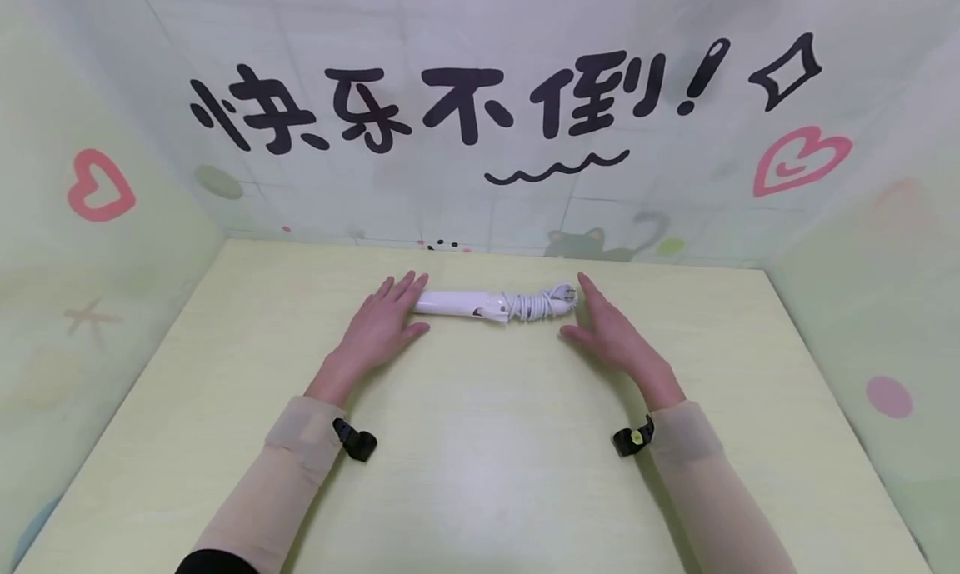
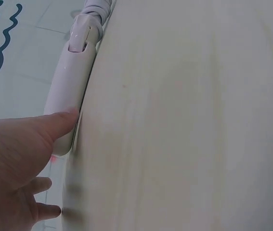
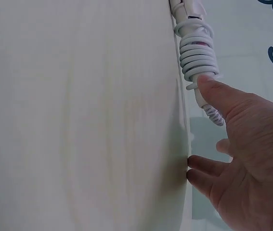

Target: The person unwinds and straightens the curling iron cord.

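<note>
A white curling iron (image 1: 453, 303) lies sideways on the table near the back wall, its pale cord (image 1: 532, 308) wound in several turns round the handle. At its left end is my left hand (image 1: 381, 322), fingers straight and thumb spread; in the left wrist view the thumb overlaps the smooth barrel (image 2: 68, 86). My right hand (image 1: 611, 332) stands by the corded end, with fingers extended and thumb apart. From the right wrist, the thumb appears close to the coils (image 3: 197, 57); whether it touches them I cannot tell. The plug (image 1: 570, 294) shows at the right end.
The pale wooden table (image 1: 480, 441) is bounded by a printed cloth back wall (image 1: 450, 199) and side walls. Small black cameras (image 1: 360, 446) sit at both wrists, by the rolled sleeves.
</note>
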{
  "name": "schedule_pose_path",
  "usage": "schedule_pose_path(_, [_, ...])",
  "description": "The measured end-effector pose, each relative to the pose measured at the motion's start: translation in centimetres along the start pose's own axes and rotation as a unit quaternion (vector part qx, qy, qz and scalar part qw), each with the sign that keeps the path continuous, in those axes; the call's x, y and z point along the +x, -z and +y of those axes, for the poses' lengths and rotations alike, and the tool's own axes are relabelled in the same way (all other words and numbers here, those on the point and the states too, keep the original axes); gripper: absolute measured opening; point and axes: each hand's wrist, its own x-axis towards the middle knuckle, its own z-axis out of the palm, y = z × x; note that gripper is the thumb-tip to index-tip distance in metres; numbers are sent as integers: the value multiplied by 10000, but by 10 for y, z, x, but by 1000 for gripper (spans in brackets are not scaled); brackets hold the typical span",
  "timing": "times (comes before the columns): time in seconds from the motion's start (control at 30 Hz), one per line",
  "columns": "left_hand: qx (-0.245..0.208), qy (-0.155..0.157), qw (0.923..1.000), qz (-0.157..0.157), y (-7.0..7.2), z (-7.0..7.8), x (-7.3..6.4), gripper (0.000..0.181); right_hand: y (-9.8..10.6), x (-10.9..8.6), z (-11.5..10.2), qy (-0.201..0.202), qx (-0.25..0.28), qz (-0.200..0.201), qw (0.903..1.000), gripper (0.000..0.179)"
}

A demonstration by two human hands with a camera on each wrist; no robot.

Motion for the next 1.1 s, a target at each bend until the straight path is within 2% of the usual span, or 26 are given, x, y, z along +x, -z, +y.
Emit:
schedule_pose_path(0.17, [-130, 21, 9998, -122, -1, -1, 5, 82, -1, 4, 1, 10, 124, 51, 9999, 88])
schedule_pose_path(0.43, [-240, 10, 9995, -222, -1, 1, 9, 81, 0, 9, 3, 31, 208, 72, 9998, 86])
schedule_pose_path(0.73, [111, -12, 9997, -227, -4, 4, 10, 73, -2, 7, 2, 345, 288, 74, 9990, 78])
schedule_pose_path(1.1, [297, -3, 9995, -94, -6, 11, 16, 63, -6, 12, 1, 486, 219, 235, 9983, 69])
